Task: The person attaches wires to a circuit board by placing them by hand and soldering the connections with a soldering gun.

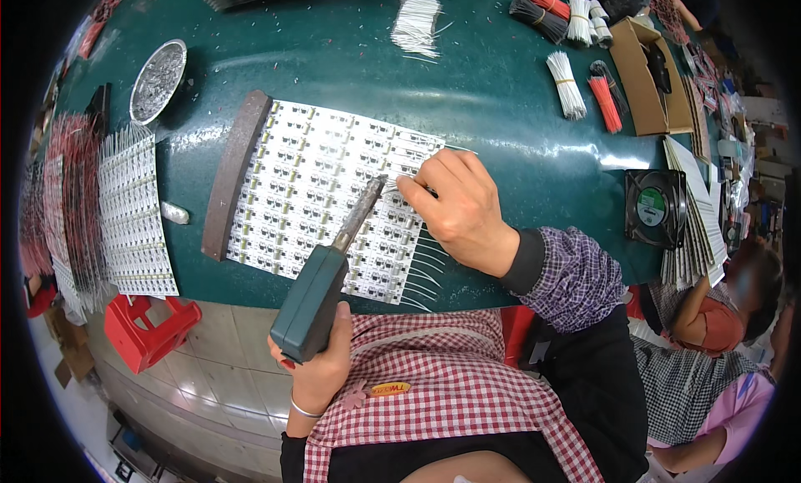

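Observation:
A green soldering gun (310, 304) is gripped in my left hand (329, 362), its metal barrel slanting up and to the right. The tip meets a white sheet of small circuit boards (309, 174) lying on the table. Just right of that tip, my right hand (455, 203) is closed in a pinch over the sheet's right part, on a thin white wire mostly hidden by the fingers. Several white wires (425, 270) stick out from the sheet's right edge below this hand. Along the sheet's left edge lies a dark brown bar (236, 178).
A metal bowl (158, 81), wired board sheets (138, 216) and a red stool (150, 329) are at left. Wire bundles (567, 84), an open cardboard box (642, 78) and a black fan (656, 208) are at right. Another person (709, 316) sits at far right.

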Available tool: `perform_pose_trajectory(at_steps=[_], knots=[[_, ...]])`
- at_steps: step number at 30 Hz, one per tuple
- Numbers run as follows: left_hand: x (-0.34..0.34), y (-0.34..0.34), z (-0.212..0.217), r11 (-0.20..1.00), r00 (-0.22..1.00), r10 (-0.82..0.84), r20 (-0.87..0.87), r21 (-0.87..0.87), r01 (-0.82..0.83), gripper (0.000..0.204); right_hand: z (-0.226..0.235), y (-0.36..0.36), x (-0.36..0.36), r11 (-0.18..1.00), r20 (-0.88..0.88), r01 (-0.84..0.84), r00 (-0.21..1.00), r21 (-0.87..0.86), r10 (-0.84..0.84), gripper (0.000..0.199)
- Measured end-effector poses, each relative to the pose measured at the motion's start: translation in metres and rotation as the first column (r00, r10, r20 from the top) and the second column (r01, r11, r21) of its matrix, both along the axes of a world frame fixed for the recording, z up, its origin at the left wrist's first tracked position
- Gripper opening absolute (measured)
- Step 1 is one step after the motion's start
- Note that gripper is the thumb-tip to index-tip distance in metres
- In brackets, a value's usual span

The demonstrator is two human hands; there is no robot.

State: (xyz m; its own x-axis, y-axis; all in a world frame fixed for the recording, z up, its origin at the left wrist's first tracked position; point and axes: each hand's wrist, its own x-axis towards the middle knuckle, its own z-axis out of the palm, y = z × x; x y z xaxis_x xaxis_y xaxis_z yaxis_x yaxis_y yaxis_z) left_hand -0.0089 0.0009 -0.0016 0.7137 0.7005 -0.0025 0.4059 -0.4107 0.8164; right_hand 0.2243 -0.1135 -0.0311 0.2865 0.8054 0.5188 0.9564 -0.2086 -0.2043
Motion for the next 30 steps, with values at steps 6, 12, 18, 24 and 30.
perform_pose_trajectory(at_steps=[6,12,18,24,30], knots=[[-0.005,-0.002,-0.003,0.967,0.991,0.128,0.036,-0.225,-0.117,0.016,-0.001,-0.001,-0.002,1.0,-0.03,0.008,1.0,-0.002,-0.008,0.024],[0.002,-0.001,0.007,0.98,0.983,0.136,0.125,-0.161,-0.115,0.015,0.002,-0.002,-0.005,0.999,-0.037,-0.004,0.999,0.05,0.006,0.025],[-0.012,0.002,0.002,0.959,0.998,0.043,0.051,-0.283,-0.027,0.035,-0.002,-0.001,-0.006,0.999,-0.02,-0.026,0.999,0.038,0.027,0.019],[0.002,0.001,0.0,0.989,0.99,0.081,0.115,-0.136,-0.065,0.015,-0.001,-0.001,-0.007,1.0,-0.055,-0.014,0.998,0.009,0.014,0.022],[0.001,0.002,-0.003,0.998,0.993,0.023,0.115,-0.066,-0.016,0.015,-0.002,0.0,-0.007,1.0,-0.014,-0.008,1.0,0.016,0.008,0.017]])
